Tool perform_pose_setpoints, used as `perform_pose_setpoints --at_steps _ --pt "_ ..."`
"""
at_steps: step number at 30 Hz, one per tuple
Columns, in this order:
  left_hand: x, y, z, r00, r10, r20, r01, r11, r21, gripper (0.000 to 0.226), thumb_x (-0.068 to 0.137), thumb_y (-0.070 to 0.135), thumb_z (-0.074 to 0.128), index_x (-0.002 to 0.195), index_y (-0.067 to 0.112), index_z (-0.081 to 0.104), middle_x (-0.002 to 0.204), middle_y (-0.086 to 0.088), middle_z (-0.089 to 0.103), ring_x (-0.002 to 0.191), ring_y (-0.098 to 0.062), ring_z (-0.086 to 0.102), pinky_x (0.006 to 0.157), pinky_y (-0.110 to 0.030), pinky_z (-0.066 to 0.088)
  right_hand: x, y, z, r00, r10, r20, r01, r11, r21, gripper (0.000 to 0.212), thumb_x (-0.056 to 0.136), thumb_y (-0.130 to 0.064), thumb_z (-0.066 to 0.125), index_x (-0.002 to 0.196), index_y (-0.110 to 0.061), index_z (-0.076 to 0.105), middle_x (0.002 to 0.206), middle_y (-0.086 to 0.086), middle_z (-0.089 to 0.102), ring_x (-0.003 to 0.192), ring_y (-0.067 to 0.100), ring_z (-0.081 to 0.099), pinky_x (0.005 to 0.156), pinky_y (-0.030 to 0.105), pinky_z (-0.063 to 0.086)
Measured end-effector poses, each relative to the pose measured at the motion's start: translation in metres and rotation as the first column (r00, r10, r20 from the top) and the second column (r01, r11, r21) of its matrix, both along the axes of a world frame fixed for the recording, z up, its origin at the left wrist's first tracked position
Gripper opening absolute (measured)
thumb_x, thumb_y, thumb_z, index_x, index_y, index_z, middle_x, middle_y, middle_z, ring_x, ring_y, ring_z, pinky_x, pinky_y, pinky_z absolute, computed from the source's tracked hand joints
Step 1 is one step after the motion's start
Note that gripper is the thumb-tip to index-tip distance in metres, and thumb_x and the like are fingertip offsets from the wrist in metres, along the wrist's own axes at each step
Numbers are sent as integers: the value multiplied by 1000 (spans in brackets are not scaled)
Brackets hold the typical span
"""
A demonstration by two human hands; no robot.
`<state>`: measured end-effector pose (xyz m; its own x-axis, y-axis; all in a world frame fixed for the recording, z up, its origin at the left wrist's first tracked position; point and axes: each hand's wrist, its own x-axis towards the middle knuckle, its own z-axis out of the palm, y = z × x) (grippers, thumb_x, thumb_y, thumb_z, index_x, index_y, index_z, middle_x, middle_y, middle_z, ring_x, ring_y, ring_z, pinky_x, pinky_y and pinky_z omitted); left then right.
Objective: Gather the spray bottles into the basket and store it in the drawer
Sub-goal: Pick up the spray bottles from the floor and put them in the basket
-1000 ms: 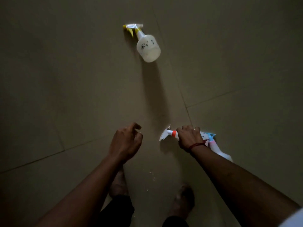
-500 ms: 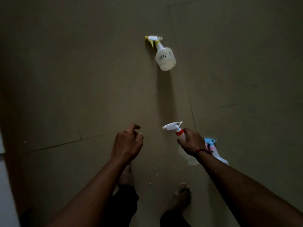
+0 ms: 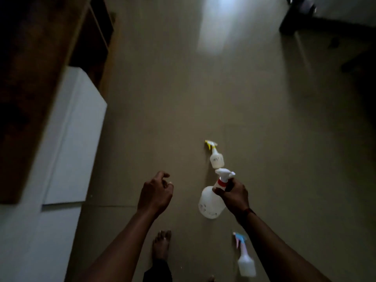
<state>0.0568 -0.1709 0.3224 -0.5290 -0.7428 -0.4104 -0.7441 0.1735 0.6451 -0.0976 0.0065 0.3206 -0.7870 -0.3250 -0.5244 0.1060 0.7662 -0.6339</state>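
Note:
My right hand point(image 3: 234, 195) grips the neck of a white spray bottle with a red collar point(image 3: 210, 202) and holds it off the floor. Beyond it a small white bottle with a yellow trigger point(image 3: 216, 158) lies on the floor. A third bottle, with a blue and pink trigger point(image 3: 245, 260), lies on the floor under my right forearm. To the left my left hand point(image 3: 155, 193) hovers with curled, parted fingers and holds nothing. No basket is in view.
A dark wooden cabinet point(image 3: 30, 82) with open shelves runs along the left side, with a white panel point(image 3: 73, 139) in front of it. My bare foot point(image 3: 161, 245) stands on the tan tiled floor. Dark furniture point(image 3: 305, 15) sits at the far top right.
My right hand has lifted the red-collared bottle up off the floor. The view has tilted up and away from the floor, so the cabinet and far room show now.

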Motion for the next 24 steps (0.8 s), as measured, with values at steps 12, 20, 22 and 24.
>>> perform_pose_setpoints --at_steps 12,20,22,24 --pt "133 -144 192 960 281 -4 -280 953 -114 28 86 28 57 112 18 64 104 -6 74 98 -28 67 81 -32 53 91 -207 231 967 246 -69 -256 931 -259 37 69 -25 80 103 -27 67 94 -4 72 91 18 67 86 45 55" --pt "250 -170 231 842 533 78 -528 846 -80 29 89 25 56 116 16 60 106 -8 71 92 -24 64 75 -29 50 175 -294 275 845 535 -6 -502 790 -352 54 76 -18 78 125 -16 58 110 -7 62 106 16 59 90 31 47" --pt "278 -168 235 794 601 89 -594 799 -93 29 89 25 55 115 13 61 107 -8 72 92 -23 65 75 -27 49 197 -315 275 780 625 29 -578 737 -350 58 78 -16 76 131 -11 53 123 2 62 110 20 57 91 31 44" --pt "303 -164 241 737 669 100 -660 744 -107 26 88 23 55 109 10 62 100 -10 73 90 -26 66 72 -28 49 220 -334 271 719 691 76 -628 693 -355 59 80 -11 73 134 -6 49 133 11 58 119 26 55 92 30 41"
